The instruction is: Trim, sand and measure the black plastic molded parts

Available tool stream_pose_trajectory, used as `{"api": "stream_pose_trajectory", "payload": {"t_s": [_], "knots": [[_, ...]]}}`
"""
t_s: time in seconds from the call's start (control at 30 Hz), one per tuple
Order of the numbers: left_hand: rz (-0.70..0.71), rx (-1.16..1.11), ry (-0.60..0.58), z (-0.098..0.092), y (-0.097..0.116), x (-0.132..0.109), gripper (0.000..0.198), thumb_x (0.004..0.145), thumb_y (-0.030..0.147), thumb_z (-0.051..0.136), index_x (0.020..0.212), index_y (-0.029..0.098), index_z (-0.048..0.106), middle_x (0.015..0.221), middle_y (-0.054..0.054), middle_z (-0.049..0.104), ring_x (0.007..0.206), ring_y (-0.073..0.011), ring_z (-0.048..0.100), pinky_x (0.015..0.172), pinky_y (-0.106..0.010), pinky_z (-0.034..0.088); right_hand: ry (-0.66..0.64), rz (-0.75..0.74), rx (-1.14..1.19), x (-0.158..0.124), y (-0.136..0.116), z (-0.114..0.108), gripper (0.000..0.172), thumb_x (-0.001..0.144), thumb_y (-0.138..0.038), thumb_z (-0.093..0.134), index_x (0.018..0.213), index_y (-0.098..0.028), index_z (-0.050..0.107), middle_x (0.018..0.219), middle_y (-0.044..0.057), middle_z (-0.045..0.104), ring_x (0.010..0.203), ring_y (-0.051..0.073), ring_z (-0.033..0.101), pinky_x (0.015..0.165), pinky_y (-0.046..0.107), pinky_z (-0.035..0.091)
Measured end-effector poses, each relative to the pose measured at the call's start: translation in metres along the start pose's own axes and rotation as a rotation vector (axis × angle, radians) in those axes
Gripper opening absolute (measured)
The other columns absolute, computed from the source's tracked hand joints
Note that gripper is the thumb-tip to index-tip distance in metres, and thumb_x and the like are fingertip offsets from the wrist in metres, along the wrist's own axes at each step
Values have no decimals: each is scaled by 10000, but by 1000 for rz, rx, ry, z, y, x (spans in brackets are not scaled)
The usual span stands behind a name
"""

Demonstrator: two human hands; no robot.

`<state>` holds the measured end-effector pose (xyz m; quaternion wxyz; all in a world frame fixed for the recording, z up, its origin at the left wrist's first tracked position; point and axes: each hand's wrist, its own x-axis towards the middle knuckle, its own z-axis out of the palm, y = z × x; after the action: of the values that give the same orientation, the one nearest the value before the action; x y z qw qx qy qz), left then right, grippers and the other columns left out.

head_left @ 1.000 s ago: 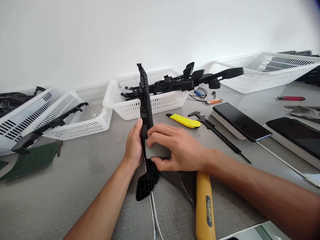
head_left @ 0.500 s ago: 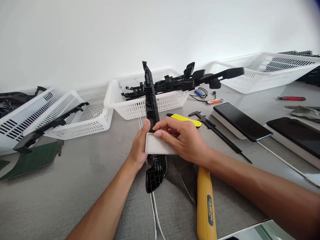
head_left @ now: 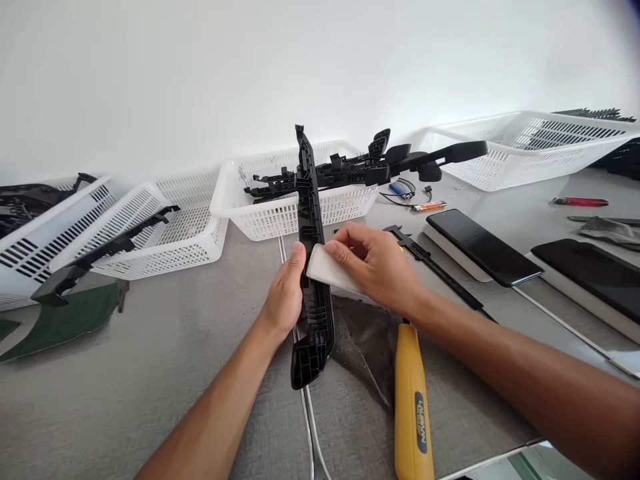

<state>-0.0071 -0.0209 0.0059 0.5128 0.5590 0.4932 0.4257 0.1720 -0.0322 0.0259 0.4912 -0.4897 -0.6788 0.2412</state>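
My left hand [head_left: 287, 290] is closed around the middle of a long black plastic part [head_left: 316, 310], its thumb on top. The part stands lengthwise away from me, ribbed side up, with a wide latticed end nearest me. In my right hand [head_left: 377, 267], pinched between thumb and fingers, is a flat white pad [head_left: 333, 270] with rounded corners. The pad's left end lies against or just over the part's middle; I cannot tell if it presses on it. Below my right wrist lies a yellow-handled tool [head_left: 413, 400], beside a dark cloth-like sheet [head_left: 363, 347].
Behind the part, a white basket [head_left: 265, 223] holds several black plastic parts [head_left: 350, 172]. More white baskets stand left [head_left: 165, 260] and right [head_left: 505, 177]. Rightward lie a caliper [head_left: 440, 270], a phone on a box [head_left: 485, 247] and a red pen-like item [head_left: 580, 201]. A green sheet [head_left: 80, 313] lies left.
My right hand has tilted the white pad and drawn it slightly right and up, baring more of the black part's lower half. The part's far end has shifted a little right.
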Motion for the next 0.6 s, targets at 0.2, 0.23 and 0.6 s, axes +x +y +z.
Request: {"api": "stream_pose_trajectory", "payload": {"t_s": [0.2, 0.23, 0.6], "knots": [[-8, -6, 42, -1, -3, 4, 677, 925, 847, 544, 802, 215, 752, 870, -58, 755, 985, -286, 675, 834, -349, 525, -101, -25, 106, -3, -5, 1, 282, 1006, -376, 663, 801, -186, 631, 703, -37, 557, 630, 104, 452, 567, 257, 331], [-15, -15, 42, -1, -4, 4, 688, 910, 863, 546, 770, 216, 733, 834, -54, 734, 944, -276, 665, 801, -347, 519, -139, -34, 92, -5, -5, 2, 273, 1006, -365, 662, 803, -183, 642, 702, -36, 569, 631, 105, 462, 569, 255, 333], [-34, -55, 10, -2, -2, 4, 735, 803, 951, 575, 632, 237, 555, 670, -11, 576, 717, -202, 531, 633, -329, 410, -145, -63, -4, -6, -9, 4, 281, 1021, -348, 626, 789, -189, 629, 687, -32, 596, 624, 109, 485, 576, 255, 330]]}}
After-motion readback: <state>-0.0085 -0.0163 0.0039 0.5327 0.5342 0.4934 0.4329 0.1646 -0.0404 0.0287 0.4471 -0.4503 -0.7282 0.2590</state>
